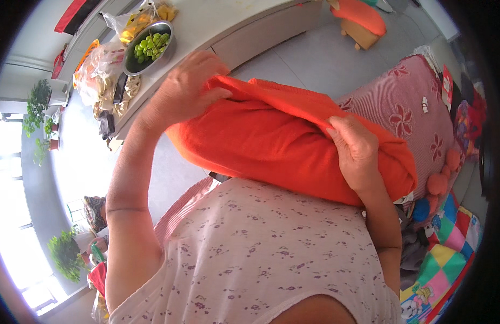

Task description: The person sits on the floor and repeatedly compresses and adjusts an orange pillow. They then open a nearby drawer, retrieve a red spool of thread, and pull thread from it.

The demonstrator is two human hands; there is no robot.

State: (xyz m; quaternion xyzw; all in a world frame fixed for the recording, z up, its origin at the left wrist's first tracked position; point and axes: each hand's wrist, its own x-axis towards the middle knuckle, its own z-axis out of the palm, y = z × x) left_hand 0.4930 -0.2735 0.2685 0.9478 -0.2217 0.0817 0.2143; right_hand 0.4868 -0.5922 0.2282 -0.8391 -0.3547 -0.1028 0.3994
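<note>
An orange-red knit garment (266,146) lies bunched across my lap, in front of my flower-print top. My left hand (193,87) holds the far left end of its folded edge, with the thumb on the near side; the fingers are slightly blurred and partly hidden. Farther right, my right hand (355,148) pinches the same edge between thumb and fingers. Between the two hands the edge runs as a raised fold, with creases in the cloth below it. What lies under the garment is mostly hidden.
Left of me, a white table (193,32) bears a metal bowl (169,54) of green grapes (150,46) and plastic bags (100,65). On the right are a pink flowered cover (379,93) and a colourful patchwork cloth (444,259). A small orange-topped stool (361,20) stands beyond.
</note>
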